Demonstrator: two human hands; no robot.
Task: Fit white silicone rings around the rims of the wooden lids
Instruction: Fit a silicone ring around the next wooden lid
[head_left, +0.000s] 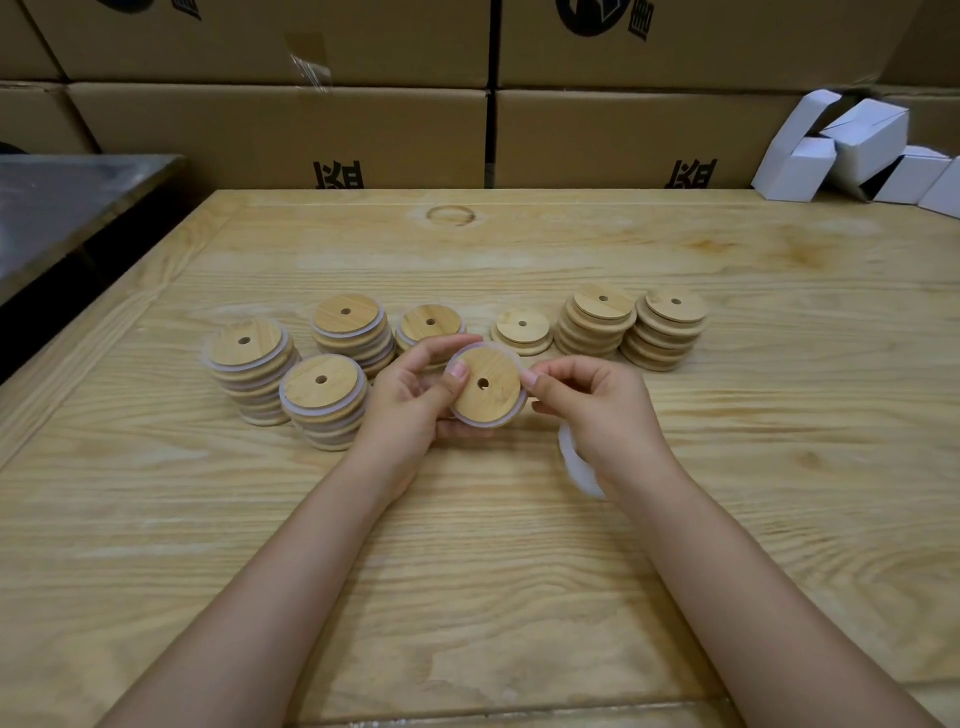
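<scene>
- Head view: both hands are lifted just above the middle of the pale wooden bench (467, 545), closed from either side on one round wooden lid (488, 397) with a small hole, its face tilted up toward the person.
- The left hand (415, 400) grips the lid from beneath, fingers curled under it and thumb pressed on its face by the left rim.
- The right hand (597, 410) pinches the thin white silicone ring (483, 424) at the lid's right rim; the ring shows as a pale band round the edge.
- A blurred white loop (576, 467) hangs below the right hand; how it is held, I cannot tell.
- Toward the bench's left edge stand four stacks of white-ringed lids (324, 400).
- Toward the right edge stand three stacks of bare wooden lids (597, 319).
- Brown cardboard boxes (291, 130) line the far edge.
- Small white cartons (857, 150) are piled at the far right corner.
</scene>
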